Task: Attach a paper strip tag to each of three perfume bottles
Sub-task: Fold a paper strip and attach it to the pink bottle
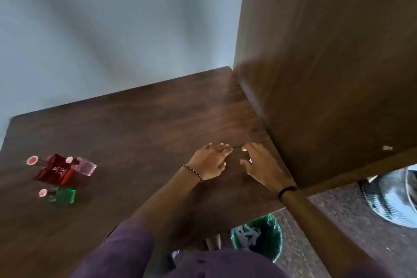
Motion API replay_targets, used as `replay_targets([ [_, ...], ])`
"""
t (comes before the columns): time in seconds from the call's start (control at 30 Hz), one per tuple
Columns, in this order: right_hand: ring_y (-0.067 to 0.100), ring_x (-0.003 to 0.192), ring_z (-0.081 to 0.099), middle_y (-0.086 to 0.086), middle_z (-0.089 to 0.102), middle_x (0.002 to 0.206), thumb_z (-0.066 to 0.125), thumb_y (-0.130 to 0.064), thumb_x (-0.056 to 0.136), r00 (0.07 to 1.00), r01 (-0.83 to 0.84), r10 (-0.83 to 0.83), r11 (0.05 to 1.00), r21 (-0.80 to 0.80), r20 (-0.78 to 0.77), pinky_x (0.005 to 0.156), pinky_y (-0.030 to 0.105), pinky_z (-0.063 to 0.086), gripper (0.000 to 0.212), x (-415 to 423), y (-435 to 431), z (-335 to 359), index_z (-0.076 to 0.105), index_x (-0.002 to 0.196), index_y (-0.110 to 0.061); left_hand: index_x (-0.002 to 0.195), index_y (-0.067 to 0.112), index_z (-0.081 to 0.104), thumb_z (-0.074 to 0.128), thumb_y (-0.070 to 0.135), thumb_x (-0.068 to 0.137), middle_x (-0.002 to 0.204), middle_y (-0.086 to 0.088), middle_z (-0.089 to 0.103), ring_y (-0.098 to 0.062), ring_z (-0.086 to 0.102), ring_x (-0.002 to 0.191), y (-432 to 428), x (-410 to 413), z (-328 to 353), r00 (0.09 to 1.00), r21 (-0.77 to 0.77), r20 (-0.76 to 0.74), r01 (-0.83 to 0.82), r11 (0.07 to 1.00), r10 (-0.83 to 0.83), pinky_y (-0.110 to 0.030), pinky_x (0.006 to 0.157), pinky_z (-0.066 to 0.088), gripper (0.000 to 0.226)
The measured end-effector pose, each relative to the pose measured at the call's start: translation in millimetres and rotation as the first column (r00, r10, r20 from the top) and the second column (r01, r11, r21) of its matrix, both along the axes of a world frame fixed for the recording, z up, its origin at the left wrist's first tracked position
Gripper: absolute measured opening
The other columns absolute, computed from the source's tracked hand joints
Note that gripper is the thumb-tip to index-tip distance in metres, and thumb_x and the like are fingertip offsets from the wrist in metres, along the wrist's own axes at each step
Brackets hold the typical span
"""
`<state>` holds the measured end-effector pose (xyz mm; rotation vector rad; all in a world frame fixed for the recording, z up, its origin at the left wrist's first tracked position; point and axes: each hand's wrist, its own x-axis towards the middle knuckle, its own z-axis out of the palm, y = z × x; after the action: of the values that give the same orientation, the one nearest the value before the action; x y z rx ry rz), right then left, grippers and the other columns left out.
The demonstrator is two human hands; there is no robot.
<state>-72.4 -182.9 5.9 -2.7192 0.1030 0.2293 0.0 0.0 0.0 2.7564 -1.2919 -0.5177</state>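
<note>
The three perfume bottles stand grouped near the left edge of the dark brown wooden tabletop: a large square red glass bottle with a round red-topped cap, a small pale pink glass bottle touching or just beside its right side, and a small green glass bottle a little nearer the person, apart from the other two. None of them shows a paper strip on its neck or body, though the picture is blurred and a thin tag could be missed. As far as can be judged, all three tags are yet to go on. No loose strip is visible on the wood either. Well apart from the bottles, near the table's right side, the left hand, with a beaded bracelet at the wrist, lies palm down with its fingers straight and close together, holding nothing. The right hand, with a dark band at the wrist, is just beside it, also spread and empty, thumb out. Whether either covers something flat cannot be told. A tall brown wooden cabinet panel rises right behind them, and a green waste bin holding white scraps stands on the floor below the table edge.
</note>
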Motion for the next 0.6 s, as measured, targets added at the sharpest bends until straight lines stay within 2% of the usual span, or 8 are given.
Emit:
replay_targets([
  [0.13,0.028,0.124,0.051,0.008,0.057,0.128,0.076,-0.027,0.087,0.987,0.132,-0.139,0.988,-0.074,-0.085,0.098,0.040,0.047,0.045,-18.5,-29.2,-5.0,0.059,0.125,-0.008,0.159,0.019,0.015,0.043,0.028,0.102,0.167,0.001,0.016,-0.013,0.014,0.153,-12.9,-18.5,-15.4,0.992,0.035,-0.103,0.080,0.996,-0.076,-0.039,0.124,0.014,0.063],
  [0.23,0.026,0.125,0.050,0.007,0.055,0.131,0.077,-0.035,0.086,0.971,0.153,-0.171,0.981,-0.117,-0.165,0.096,0.039,0.048,0.052,-26.2,-36.0,-12.5,0.057,0.128,-0.012,0.160,0.020,0.013,0.043,0.028,0.102,0.167,0.001,0.012,-0.013,0.012,0.154,-19.7,-24.6,-24.2,0.986,0.050,-0.132,0.109,0.993,-0.102,-0.039,0.124,0.014,0.065],
  [0.3,0.027,0.123,0.053,0.008,0.056,0.129,0.077,-0.034,0.086,0.968,0.157,-0.178,0.979,-0.127,-0.175,0.095,0.038,0.048,0.051,-29.6,-35.8,-16.4,0.058,0.128,-0.012,0.160,0.021,0.012,0.043,0.028,0.102,0.167,0.002,0.010,-0.013,0.011,0.154,-21.0,-27.5,-28.6,0.986,0.050,-0.130,0.110,0.993,-0.102,-0.039,0.123,0.013,0.066],
  [0.47,0.027,0.106,0.062,0.009,0.062,0.116,0.079,-0.025,0.084,0.970,0.209,-0.212,0.977,-0.043,-0.117,0.082,0.031,0.048,0.043,-35.2,-38.0,-24.9,0.064,0.121,-0.010,0.160,0.020,0.010,0.043,0.028,0.102,0.168,0.002,0.009,-0.013,0.009,0.154,-27.1,-36.8,-34.2,0.979,0.028,-0.167,0.123,0.992,-0.116,-0.040,0.124,0.012,0.067],
  [0.53,0.029,0.100,0.064,0.013,0.065,0.109,0.077,-0.021,0.085,0.982,0.164,-0.165,0.986,-0.016,-0.090,0.081,0.035,0.051,0.047,-36.7,-37.0,-27.8,0.062,0.127,-0.005,0.160,0.020,0.010,0.043,0.028,0.102,0.168,0.002,0.009,-0.012,0.008,0.154,-28.7,-39.8,-34.1,0.977,0.013,-0.186,0.112,0.994,-0.108,-0.040,0.124,0.012,0.067],
  [0.6,0.029,0.093,0.065,0.016,0.067,0.104,0.077,-0.019,0.087,0.978,0.197,-0.193,0.979,0.045,-0.075,0.078,0.035,0.053,0.039,-38.3,-34.5,-27.6,0.066,0.118,0.000,0.160,0.020,0.010,0.043,0.029,0.102,0.167,0.002,0.010,-0.012,0.009,0.154,-29.2,-41.6,-34.7,0.976,-0.004,-0.193,0.102,0.995,-0.101,-0.040,0.124,0.012,0.067],
])
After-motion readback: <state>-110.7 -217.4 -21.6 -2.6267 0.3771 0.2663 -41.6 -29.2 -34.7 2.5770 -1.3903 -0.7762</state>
